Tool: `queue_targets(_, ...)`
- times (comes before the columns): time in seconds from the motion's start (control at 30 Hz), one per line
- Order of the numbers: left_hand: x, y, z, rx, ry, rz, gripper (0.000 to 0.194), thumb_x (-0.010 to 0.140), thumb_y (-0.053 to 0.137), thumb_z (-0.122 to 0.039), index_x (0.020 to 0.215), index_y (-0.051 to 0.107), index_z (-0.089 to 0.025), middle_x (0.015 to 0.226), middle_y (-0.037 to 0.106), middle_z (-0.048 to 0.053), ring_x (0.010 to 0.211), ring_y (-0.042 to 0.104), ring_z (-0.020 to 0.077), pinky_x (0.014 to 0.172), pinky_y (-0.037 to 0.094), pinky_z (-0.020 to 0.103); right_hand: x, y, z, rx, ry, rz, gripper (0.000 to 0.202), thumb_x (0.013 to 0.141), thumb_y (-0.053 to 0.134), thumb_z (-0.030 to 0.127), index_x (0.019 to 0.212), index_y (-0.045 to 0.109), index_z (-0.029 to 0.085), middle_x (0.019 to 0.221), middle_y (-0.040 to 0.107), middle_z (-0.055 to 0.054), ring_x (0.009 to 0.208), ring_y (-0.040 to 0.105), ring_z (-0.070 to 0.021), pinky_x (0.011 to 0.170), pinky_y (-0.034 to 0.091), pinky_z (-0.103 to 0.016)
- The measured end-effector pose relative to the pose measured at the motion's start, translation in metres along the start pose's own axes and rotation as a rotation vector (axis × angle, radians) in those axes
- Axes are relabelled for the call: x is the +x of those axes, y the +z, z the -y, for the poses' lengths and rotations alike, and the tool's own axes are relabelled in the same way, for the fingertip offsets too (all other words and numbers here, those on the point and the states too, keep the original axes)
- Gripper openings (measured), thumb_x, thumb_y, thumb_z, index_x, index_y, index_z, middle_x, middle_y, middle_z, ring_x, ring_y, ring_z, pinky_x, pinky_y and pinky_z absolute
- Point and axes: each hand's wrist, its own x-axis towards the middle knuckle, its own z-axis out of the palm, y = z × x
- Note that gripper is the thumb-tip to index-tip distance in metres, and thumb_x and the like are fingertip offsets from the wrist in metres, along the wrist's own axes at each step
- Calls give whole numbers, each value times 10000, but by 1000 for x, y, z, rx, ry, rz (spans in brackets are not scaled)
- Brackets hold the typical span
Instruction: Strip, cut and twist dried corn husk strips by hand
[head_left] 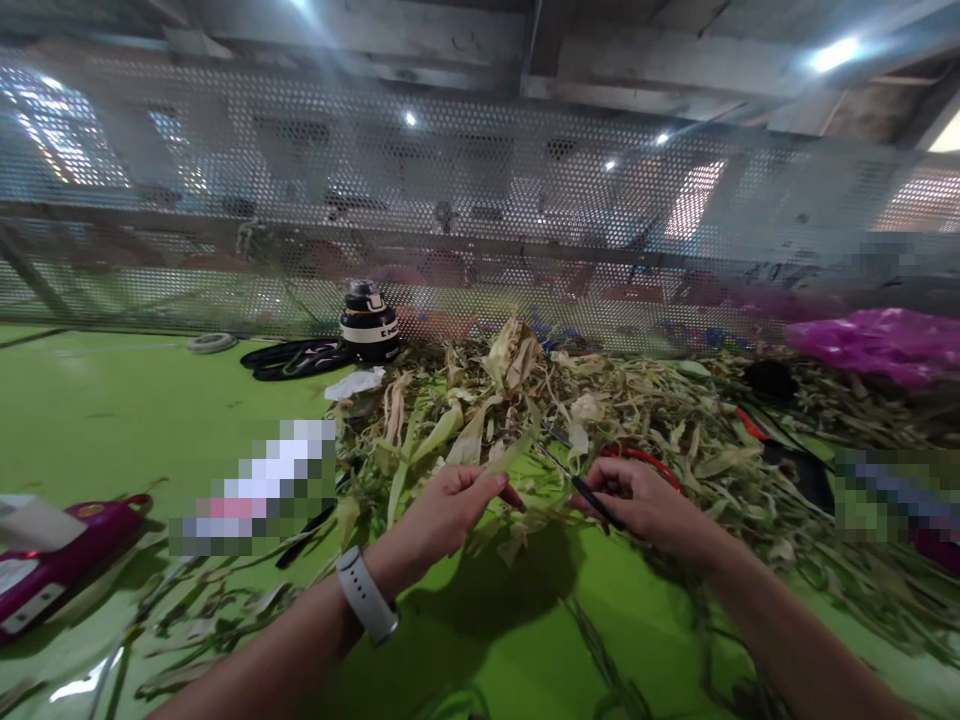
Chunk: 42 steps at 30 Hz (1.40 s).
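Note:
A pale green leaf (514, 447) is pinched between the thumb and fingers of my left hand (457, 510), which wears a white watch band at the wrist. My right hand (634, 497) is closed around the dark handle of a thin tool (577, 483), whose slim shaft points up and left toward the leaf. Under and beyond both hands spreads a heap of dried leaves and stalks (645, 400). A red ring-shaped item (646, 457) lies just behind my right hand, partly covered by it.
A black bottle with a white band (369, 325) stands behind the heap, beside a black flat item (296, 358). White tissue (355, 383) lies nearby. A magenta device (82, 550) is at the left, a pink plastic bag (885, 345) at the right. Perforated mesh (480, 220) rises behind.

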Motion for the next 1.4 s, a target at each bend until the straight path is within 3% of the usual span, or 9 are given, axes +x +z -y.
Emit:
queue_targets(0.23, 0, -2, 3, -14, 16, -12, 466, 795, 451, -548, 812, 695, -151, 437, 170, -99, 376, 150, 70, 364, 119, 202, 2, -5, 0, -6, -27, -88, 340, 662, 683, 441, 624, 493, 161, 523, 424, 63, 488, 359, -72, 457, 268, -189)
queue_targets(0.4, -4, 0, 4, -144, 86, -51, 471, 822, 411, -548, 887, 687, -172, 455, 381, -53, 428, 381, 110, 450, 332, 232, 14, -24, -19, -227, -23, -305, 294, 663, 641, 445, 644, 539, 170, 554, 529, 29, 506, 449, -105, 465, 301, -206)
queue_targets(0.53, -2, 3, 7, -199, 110, -91, 380, 824, 474, -483, 882, 712, -194, 789, 649, 44, 750, 555, 169, 690, 402, 259, 20, -39, -31, -546, 21, -403, 259, 684, 582, 440, 654, 605, 184, 641, 619, -11, 593, 541, -151, 520, 339, -226)
queue_targets(0.63, -1, 5, 9, -243, 79, -131, 308, 783, 559, -460, 888, 721, -219, 1000, 659, 30, 911, 530, 172, 753, 376, 236, 20, -43, -32, -663, 54, -445, 311, 694, 556, 491, 639, 635, 195, 690, 637, -27, 643, 560, -170, 529, 335, -232)
queue_targets(0.77, 1, 10, 12, -314, 26, -94, 326, 730, 617, -469, 873, 720, -195, 769, 657, 14, 620, 485, 107, 554, 327, 206, 20, -45, -33, -706, 205, -442, 313, 695, 562, 468, 570, 625, 187, 544, 581, -17, 514, 513, -155, 463, 283, -238)
queue_targets(0.87, 1, 16, 12, -331, 9, -68, 345, 684, 654, -481, 827, 716, -174, 566, 553, -32, 474, 369, 67, 466, 247, 194, 21, -47, -37, -671, 188, -394, 213, 647, 630, 377, 566, 632, 179, 513, 577, -2, 491, 516, -144, 454, 294, -229)
queue_targets(1.07, 1, 21, 14, -255, 122, -111, 366, 677, 644, -505, 726, 667, -144, 597, 534, -28, 552, 422, 88, 513, 310, 195, 9, -27, -13, -607, 48, -480, 213, 780, 526, 322, 879, 640, 171, 756, 655, -36, 662, 574, -153, 574, 398, -226)
queue_targets(1.27, -3, 23, 15, -14, 147, 115, 376, 746, 574, -480, 582, 526, -145, 494, 415, -58, 461, 336, 68, 450, 250, 199, 1, 15, 35, -323, -354, -105, 302, 824, 528, 437, 749, 589, 151, 606, 533, 22, 548, 470, -88, 493, 349, -181)
queue_targets(1.4, -2, 16, 10, 26, 166, 126, 341, 767, 566, -433, 591, 547, -141, 529, 508, -28, 504, 423, 83, 501, 317, 208, 9, 17, 30, -199, -282, -1, 346, 818, 534, 459, 666, 550, 148, 530, 459, 48, 459, 439, -65, 434, 342, -168)
